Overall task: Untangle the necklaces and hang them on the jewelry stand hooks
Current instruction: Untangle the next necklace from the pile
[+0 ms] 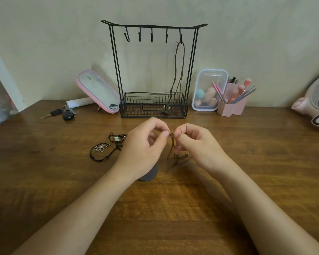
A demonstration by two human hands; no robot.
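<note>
A black wire jewelry stand (116,57) with several hooks stands at the back of the wooden table. One brown cord necklace (180,70) hangs from its rightmost hook, with the pendant down in the basket. In front of the stand my left hand (145,150) and my right hand (197,142) both pinch the top of a brown cord necklace (171,144), whose tail trails onto the table. To the left lie black cord necklaces (107,150), one with a silver flower pendant.
Keys (63,113) and a pink-framed mirror (98,91) sit at the back left. A clear box of makeup sponges (208,89) and a pink brush holder (232,103) stand at the back right. A pink fan (315,105) is at the far right. A dark round object (149,174) lies under my left wrist.
</note>
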